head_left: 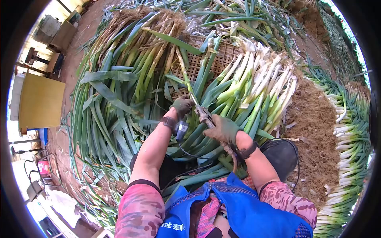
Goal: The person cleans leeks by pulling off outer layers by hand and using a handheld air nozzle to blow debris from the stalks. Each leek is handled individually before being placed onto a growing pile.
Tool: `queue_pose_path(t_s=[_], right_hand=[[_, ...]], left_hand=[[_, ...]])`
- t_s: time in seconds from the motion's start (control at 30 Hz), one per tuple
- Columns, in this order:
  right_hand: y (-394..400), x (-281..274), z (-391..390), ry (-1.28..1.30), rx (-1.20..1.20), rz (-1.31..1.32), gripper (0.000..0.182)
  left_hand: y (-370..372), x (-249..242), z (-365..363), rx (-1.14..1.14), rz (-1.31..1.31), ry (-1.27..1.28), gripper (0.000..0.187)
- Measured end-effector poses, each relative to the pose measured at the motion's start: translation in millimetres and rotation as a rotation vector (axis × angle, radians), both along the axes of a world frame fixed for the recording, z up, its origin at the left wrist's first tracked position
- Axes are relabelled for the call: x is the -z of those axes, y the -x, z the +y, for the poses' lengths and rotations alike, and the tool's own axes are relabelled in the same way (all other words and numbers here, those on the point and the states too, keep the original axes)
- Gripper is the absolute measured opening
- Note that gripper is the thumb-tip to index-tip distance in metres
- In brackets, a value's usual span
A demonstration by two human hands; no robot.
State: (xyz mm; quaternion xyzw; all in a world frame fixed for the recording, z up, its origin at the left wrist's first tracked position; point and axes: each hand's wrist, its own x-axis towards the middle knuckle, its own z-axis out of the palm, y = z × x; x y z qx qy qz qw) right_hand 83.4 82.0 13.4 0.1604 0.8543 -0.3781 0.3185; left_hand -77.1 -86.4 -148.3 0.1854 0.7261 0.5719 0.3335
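My left hand [182,106], in a dark green glove, is closed around a long green onion [185,75]. That onion's root end points away from me. In my gloved right hand [222,129] is a grimy metal air gun [204,116], its tip close to the onion stalk and my left fingers. A hose [230,152] runs from the air gun back toward my lap. Left of my hands lies a large heap of unpeeled green onions [115,87] with brown roots. To the right, peeled green onions [258,85] show white stems.
A slatted plastic crate [194,59] lies under the onions ahead. Root trimmings [311,139] form a brown pile at right, beside a long row of white-stemmed onions [345,158]. A yellow board [41,101] and a metal chair [43,170] stand at left. A black cable [190,152] crosses my lap.
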Motion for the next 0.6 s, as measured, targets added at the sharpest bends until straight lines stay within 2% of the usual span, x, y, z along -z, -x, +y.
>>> queue_pose_path(t_s=[0.03, 0.07, 0.1, 0.13, 0.17, 0.2, 0.3, 0.4, 0.5, 0.57, 0.6], right_hand=[[7.9, 1.4, -3.5, 0.008, 0.018, 0.004, 0.056], [17.5, 2.3, -6.7, 0.016, 0.037, 0.008, 0.056], [30.7, 2.8, -7.8, 0.038, 0.067, 0.022, 0.056], [40.7, 10.7, -7.3, 0.04, 0.103, 0.045, 0.055], [51.0, 17.1, -7.3, 0.043, 0.139, 0.068, 0.055], [57.7, 22.5, -7.8, 0.031, 0.141, 0.092, 0.055], [49.8, 13.0, -12.1, 0.017, -0.011, 0.084, 0.067], [31.3, 9.3, -9.8, -0.005, -0.032, 0.036, 0.069], [38.1, 14.7, -5.2, 0.009, 0.028, 0.05, 0.066], [59.8, 22.2, -8.0, 0.034, 0.027, 0.129, 0.062], [69.7, 24.9, -5.2, 0.098, 0.077, 0.076, 0.055]], left_hand=[[7.9, 38.7, -6.7, 0.208, 0.535, -0.093, 0.029], [3.8, 26.9, -9.7, 0.282, 0.618, -0.102, 0.03], [-2.4, 15.3, -11.2, 0.252, 0.226, 0.003, 0.032], [-6.0, 0.7, -11.0, 0.249, 0.04, 0.094, 0.034], [-7.0, -6.4, -10.9, 0.325, 0.067, 0.153, 0.036], [-5.2, 0.1, -21.5, 0.687, 0.866, 0.078, 0.024], [-16.6, -4.7, -25.7, 0.377, 0.07, -0.12, 0.027], [-24.3, -6.0, -17.2, -0.067, -0.768, -0.206, 0.036], [-22.8, -26.5, -8.2, 0.004, -0.692, 0.061, 0.026], [-20.0, -19.1, -10.7, 0.043, -0.647, 0.123, 0.023], [-18.5, -3.0, -13.6, 0.052, -0.688, 0.029, 0.023]])
